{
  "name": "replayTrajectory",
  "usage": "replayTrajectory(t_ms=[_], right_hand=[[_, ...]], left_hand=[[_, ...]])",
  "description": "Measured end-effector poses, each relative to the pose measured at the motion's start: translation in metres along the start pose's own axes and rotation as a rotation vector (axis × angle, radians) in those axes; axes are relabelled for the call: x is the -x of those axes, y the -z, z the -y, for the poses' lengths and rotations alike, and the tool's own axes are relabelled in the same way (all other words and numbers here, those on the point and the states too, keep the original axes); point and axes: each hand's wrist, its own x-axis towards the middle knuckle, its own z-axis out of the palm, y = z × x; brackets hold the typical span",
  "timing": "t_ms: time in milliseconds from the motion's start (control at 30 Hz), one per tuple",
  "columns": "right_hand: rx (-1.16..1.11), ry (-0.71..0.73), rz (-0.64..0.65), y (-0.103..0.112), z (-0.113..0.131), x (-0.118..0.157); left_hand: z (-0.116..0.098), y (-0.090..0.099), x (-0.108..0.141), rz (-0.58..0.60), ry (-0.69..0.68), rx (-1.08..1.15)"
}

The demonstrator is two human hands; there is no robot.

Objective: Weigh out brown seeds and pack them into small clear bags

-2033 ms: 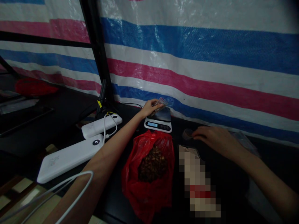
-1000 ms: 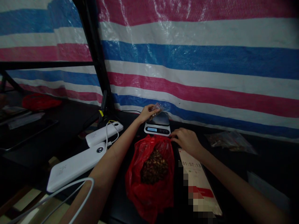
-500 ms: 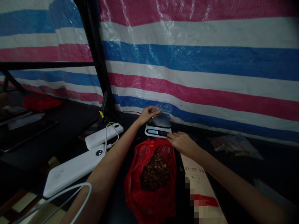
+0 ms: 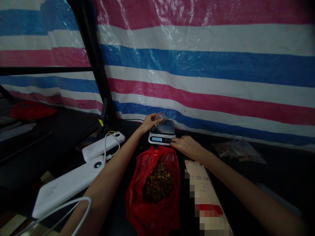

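Observation:
A small digital scale (image 4: pixel 161 133) with a dark weighing plate and a lit display stands at the far middle of the dark surface. My left hand (image 4: pixel 150 122) is closed on a small clear zip bag (image 4: pixel 160 118) over the scale's left back side. At the scale's front right corner, my right hand (image 4: pixel 185 146) has its fingers bent against the button area; the fingertips are partly hidden. Nearer to me lies an open red plastic bag (image 4: pixel 134 196), holding a heap of small brown seed-like pieces (image 4: pixel 159 184).
Two white power banks (image 4: pixel 66 186) with cables lie on the left. A phone (image 4: pixel 197 173) showing a timer lies right of the red bag. Filled clear zip bags (image 4: pixel 238 150) rest further right. Behind stand a striped tarp (image 4: pixel 197 72) and black frame (image 4: pixel 92 55).
The whole view has shifted slightly, so things sit further left. Both hands keep nearly the same places at the scale, the left still with the zip bag.

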Motion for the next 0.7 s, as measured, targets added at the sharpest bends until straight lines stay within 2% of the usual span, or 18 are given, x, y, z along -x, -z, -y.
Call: replayTrajectory(t_ms=[200, 367, 467, 567, 700], right_hand=[[0.023, 0.081, 0.025, -0.003, -0.001, -0.005], [-0.006, 0.067, 0.009, -0.003, 0.002, -0.004], [-0.160, 0.008, -0.013, -0.003, 0.002, 0.004], [-0.441, -0.083, -0.068, 0.004, -0.006, 0.013], [-0.690, -0.314, -0.263, 0.024, -0.033, 0.011]], left_hand=[[0.000, 0.001, 0.000, -0.013, -0.016, 0.003], [0.001, 0.000, 0.000, -0.009, -0.010, -0.015], [0.000, 0.000, 0.000, -0.007, -0.006, -0.016], [-0.004, -0.002, -0.001, 0.017, -0.026, 0.003], [-0.013, -0.007, -0.001, 0.078, -0.063, 0.085]])
